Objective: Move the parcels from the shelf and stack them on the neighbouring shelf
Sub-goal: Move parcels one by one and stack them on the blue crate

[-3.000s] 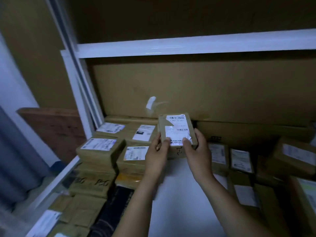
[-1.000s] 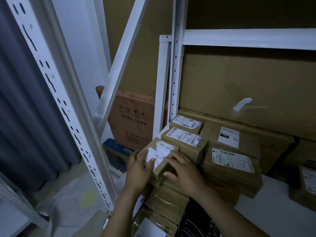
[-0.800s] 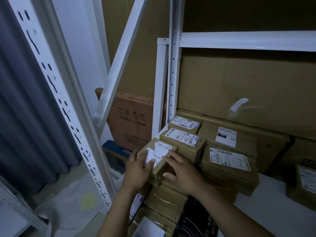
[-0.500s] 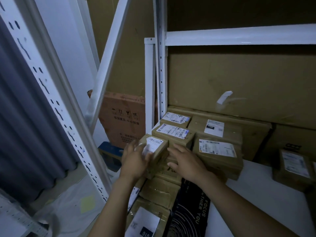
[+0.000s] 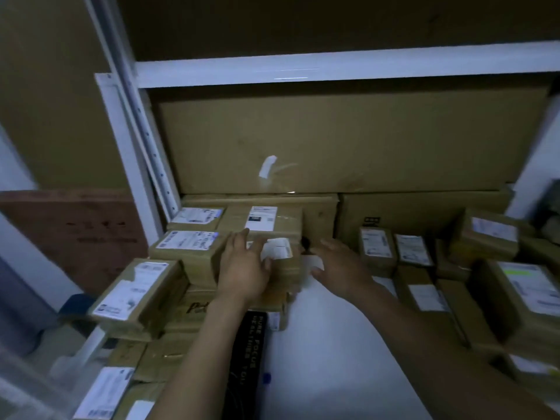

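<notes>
Stacked parcels are reached over with both hands.
The left hand point(image 5: 242, 268) and right hand point(image 5: 339, 268) are spread wide above the shelf point(image 5: 327, 344); nothing is gripped.

Large cardboard sheet point(image 5: 348, 140) behind; curtain point(image 5: 15, 298) left.

We see brown cardboard parcels point(image 5: 188, 248) with white printed shipping labels point(image 5: 188, 240) crowding the left edge of the white shelf board point(image 5: 327, 344). Along its right edge stand more brown cardboard parcels point(image 5: 521, 301), one with a white label carrying a pale green stripe point(image 5: 528, 286). Against the back edge leans a large plain tan cardboard sheet point(image 5: 348, 140) marked by a white tape strip point(image 5: 267, 166). Near the front edge we find a black packet with pale lettering point(image 5: 253, 344). The shelf frame of white metal point(image 5: 333, 68) has dark holes dotted down its upright. Beyond the left edge sits a reddish-brown carton point(image 5: 75, 234).
</notes>
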